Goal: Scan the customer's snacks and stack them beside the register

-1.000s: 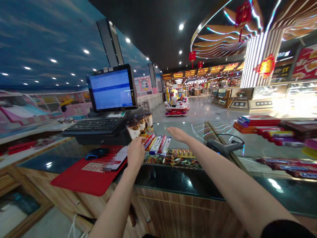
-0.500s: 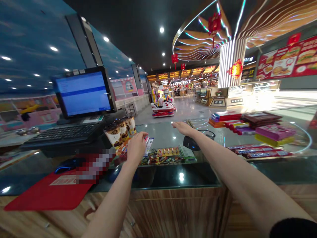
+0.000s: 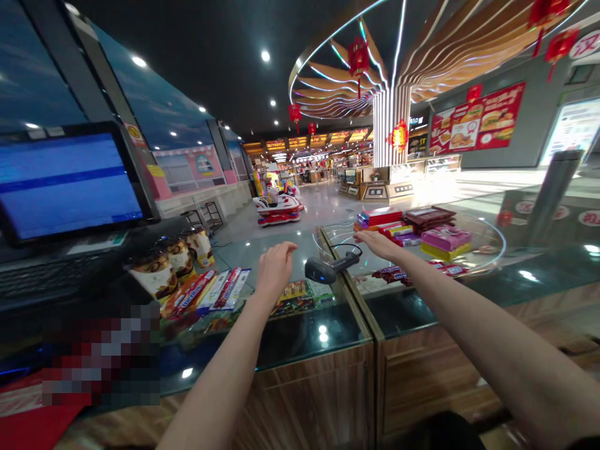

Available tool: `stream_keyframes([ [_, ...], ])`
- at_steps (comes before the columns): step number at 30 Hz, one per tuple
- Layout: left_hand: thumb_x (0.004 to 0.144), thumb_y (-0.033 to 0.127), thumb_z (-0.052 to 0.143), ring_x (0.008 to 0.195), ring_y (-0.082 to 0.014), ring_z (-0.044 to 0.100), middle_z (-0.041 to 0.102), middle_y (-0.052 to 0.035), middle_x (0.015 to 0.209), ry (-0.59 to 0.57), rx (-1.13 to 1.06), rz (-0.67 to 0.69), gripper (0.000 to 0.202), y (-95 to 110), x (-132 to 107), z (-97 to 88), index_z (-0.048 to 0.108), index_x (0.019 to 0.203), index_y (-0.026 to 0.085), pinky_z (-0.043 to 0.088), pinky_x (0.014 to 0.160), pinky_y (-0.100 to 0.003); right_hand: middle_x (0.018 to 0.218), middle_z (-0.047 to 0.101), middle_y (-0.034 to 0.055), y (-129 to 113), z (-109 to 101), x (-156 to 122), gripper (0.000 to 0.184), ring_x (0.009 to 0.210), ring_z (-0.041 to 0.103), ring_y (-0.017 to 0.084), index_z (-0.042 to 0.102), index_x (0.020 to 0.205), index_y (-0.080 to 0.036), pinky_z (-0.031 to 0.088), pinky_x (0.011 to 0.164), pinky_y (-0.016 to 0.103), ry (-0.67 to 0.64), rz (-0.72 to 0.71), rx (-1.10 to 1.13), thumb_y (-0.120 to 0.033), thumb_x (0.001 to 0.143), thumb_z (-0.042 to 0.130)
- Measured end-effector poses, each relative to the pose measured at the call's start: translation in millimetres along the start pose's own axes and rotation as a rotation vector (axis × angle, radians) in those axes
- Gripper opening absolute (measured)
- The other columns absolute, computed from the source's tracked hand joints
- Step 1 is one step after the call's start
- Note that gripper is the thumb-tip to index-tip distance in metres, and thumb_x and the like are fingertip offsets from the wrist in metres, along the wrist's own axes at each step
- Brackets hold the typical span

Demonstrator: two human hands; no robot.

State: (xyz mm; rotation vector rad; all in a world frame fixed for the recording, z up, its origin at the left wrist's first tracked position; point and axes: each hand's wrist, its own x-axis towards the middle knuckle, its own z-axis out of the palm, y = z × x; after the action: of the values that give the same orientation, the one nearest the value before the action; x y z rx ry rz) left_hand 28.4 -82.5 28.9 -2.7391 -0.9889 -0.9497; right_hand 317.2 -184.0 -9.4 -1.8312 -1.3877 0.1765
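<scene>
My left hand point(image 3: 274, 270) hovers over the glass counter point(image 3: 300, 337), fingers loosely curled and empty, just left of a black barcode scanner point(image 3: 323, 269). Candy bars point(image 3: 213, 290) lie fanned on the glass to its left. My right hand point(image 3: 382, 242) stretches out flat and open beyond the scanner, near a stack of boxed sweets point(image 3: 405, 224). Neither hand holds anything.
A till screen point(image 3: 65, 184) glows blue at far left, with paper cups point(image 3: 180, 256) in front of it. A red mat point(image 3: 37, 422) lies at the near left. More packets show under the glass. A mall aisle with a kiddie ride point(image 3: 276, 209) lies beyond.
The view has swung to the right. My left hand has left the candy bars and moved right toward the scanner. My right hand has reached further right toward the stacked boxes.
</scene>
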Motion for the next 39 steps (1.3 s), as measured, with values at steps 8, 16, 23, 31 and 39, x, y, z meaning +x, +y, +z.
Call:
stream_keyframes([
  [8,0.093,0.019,0.041,0.1,-0.0221,0.06,0.069,-0.0049,0.108,-0.038,-0.027,0.112,0.026,46,27,19.8,0.062,0.107,0.024,0.04,0.087,-0.035,0.118,0.068,0.0131,38,-42,-36,0.047,0.114,0.058,0.023,0.066,0.115,-0.01,0.037,0.103,0.035,0.024,0.093,-0.002,-0.036,0.096,0.031],
  [16,0.092,0.019,0.041,0.102,-0.0225,0.058,0.069,-0.0055,0.108,-0.066,-0.029,0.238,0.026,92,38,39.0,0.063,0.106,0.023,0.037,0.092,-0.037,0.116,0.068,0.013,66,-69,-62,0.048,0.11,0.06,0.024,0.067,0.11,-0.011,0.04,0.1,0.035,-0.022,0.09,-0.074,-0.038,0.096,0.03],
  [23,0.09,0.022,0.047,0.107,-0.0235,0.057,0.069,-0.0062,0.107,-0.123,-0.001,0.366,0.022,122,34,59.8,0.065,0.102,0.023,0.024,0.109,-0.045,0.115,0.068,0.0119,79,-88,-82,0.046,0.11,0.06,0.027,0.067,0.11,-0.016,0.04,0.1,0.039,-0.042,0.14,-0.192,-0.041,0.096,0.032],
  [31,0.091,0.03,0.048,0.105,-0.0243,0.059,0.072,-0.0069,0.102,-0.211,0.076,0.501,0.024,145,24,74.8,0.066,0.104,0.022,0.014,0.114,-0.054,0.116,0.069,0.0095,91,-99,-94,0.045,0.107,0.062,0.027,0.068,0.11,-0.018,0.043,0.096,0.038,-0.079,0.152,-0.237,-0.041,0.096,0.033],
  [39,0.094,0.036,0.044,0.102,-0.0239,0.061,0.073,-0.0066,0.099,-0.269,0.097,0.57,0.029,148,14,87.6,0.066,0.107,0.023,0.013,0.113,-0.058,0.111,0.07,0.0087,90,-100,-102,0.044,0.103,0.064,0.027,0.069,0.108,-0.02,0.045,0.092,0.038,-0.051,0.157,-0.297,-0.043,0.096,0.033],
])
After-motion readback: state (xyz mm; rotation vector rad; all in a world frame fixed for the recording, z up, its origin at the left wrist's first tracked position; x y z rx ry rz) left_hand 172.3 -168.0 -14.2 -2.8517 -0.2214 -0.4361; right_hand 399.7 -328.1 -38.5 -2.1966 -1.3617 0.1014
